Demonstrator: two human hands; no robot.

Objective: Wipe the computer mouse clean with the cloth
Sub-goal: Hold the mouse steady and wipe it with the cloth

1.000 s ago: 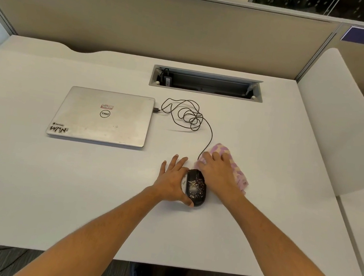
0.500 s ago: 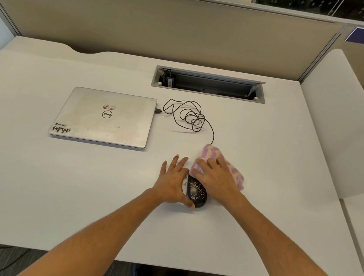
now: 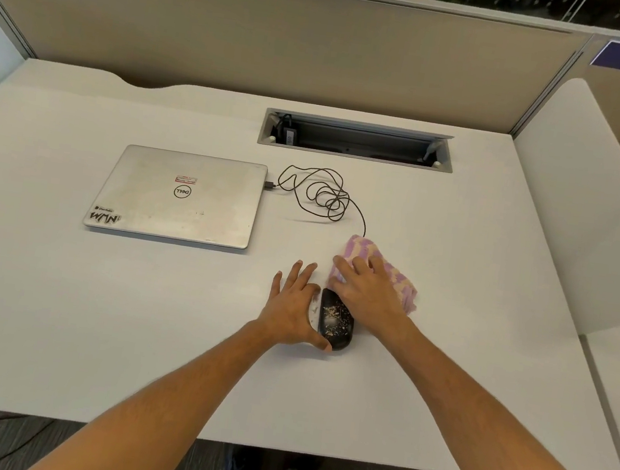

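A black computer mouse (image 3: 335,324) lies on the white desk (image 3: 130,309), its top flecked with pale crumbs. My left hand (image 3: 292,306) steadies it from the left, thumb at its near end, fingers spread flat on the desk. My right hand (image 3: 370,293) presses a pink and cream striped cloth (image 3: 361,252) down over the mouse's front end. Part of the cloth sticks out past my fingers and to the right. The front of the mouse is hidden under my right hand and the cloth.
The mouse's dark cable (image 3: 320,194) loops back to a shut silver laptop (image 3: 180,194) at the left. A recessed cable tray (image 3: 355,139) sits at the back centre. Partition walls close the back and right; a white divider panel (image 3: 584,201) stands at the right.
My right hand has slid the cloth left from beside the mouse onto its front end. The mouse has tilted slightly. My left hand has stayed in place.
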